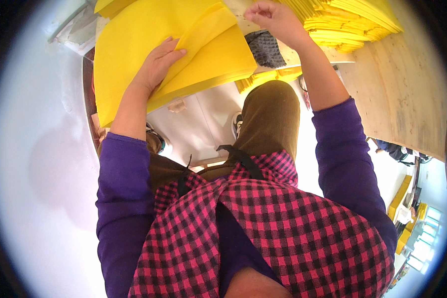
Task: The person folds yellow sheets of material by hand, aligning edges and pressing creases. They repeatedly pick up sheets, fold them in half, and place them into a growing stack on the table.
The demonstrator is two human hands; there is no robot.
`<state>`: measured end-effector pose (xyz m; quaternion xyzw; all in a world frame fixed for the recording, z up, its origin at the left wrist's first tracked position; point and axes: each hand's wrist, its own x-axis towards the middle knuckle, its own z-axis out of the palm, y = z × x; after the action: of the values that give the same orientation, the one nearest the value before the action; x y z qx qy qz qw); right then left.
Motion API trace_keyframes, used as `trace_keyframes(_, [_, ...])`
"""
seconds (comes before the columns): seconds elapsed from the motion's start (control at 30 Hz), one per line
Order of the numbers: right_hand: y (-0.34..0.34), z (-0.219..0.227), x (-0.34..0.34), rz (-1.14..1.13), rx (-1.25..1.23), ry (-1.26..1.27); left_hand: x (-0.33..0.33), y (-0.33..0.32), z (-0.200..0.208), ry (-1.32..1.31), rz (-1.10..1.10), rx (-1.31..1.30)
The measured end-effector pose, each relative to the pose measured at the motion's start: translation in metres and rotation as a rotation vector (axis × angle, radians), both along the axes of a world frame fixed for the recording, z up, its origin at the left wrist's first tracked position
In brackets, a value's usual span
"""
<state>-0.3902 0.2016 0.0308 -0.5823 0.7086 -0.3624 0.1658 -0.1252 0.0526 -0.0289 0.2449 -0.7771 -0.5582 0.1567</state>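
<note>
A stack of yellow cloth-like sheets (129, 54) lies at the upper left, overhanging the table's near edge. On its top sheet a narrow strip is turned over into a fold (208, 27). My left hand (159, 64) rests on the stack at the near end of this fold, fingers stretched out and thumb against the folded strip. To the right, my right hand (270, 17) hovers beyond the fold's far end with its fingers curled in; nothing shows in them. Below it, a dark grey textured cloth (265, 48) lies beside the stack.
Thick piles of folded yellow pieces (352, 22) stand on the wooden table (402, 84) at the upper right. More yellow material (270, 77) sits below the tabletop, near my knee. A white wall (39, 134) runs along the left.
</note>
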Motion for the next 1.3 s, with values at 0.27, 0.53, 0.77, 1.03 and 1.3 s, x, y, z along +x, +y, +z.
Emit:
trace_keyframes(0.27, [0.033, -0.047, 0.003, 0.184, 0.13, -0.131, -0.001, 0.003, -0.001, 0.036, 0.023, -0.005])
trace_keyframes(0.53, [0.028, -0.06, 0.003, 0.13, 0.245, -0.254, -0.001, 0.007, 0.002, 0.037, 0.07, 0.009])
trace_keyframes(0.77, [0.02, -0.044, 0.003, 0.146, 0.189, -0.181, 0.0, 0.007, 0.002, 0.044, 0.052, 0.004])
trace_keyframes(1.03, [0.0, -0.013, 0.005, 0.183, 0.145, -0.062, 0.0, 0.005, 0.001, 0.037, 0.008, -0.04])
trace_keyframes(1.3, [-0.013, 0.008, 0.015, 0.184, 0.126, 0.054, 0.0, 0.007, 0.004, 0.018, -0.029, -0.056])
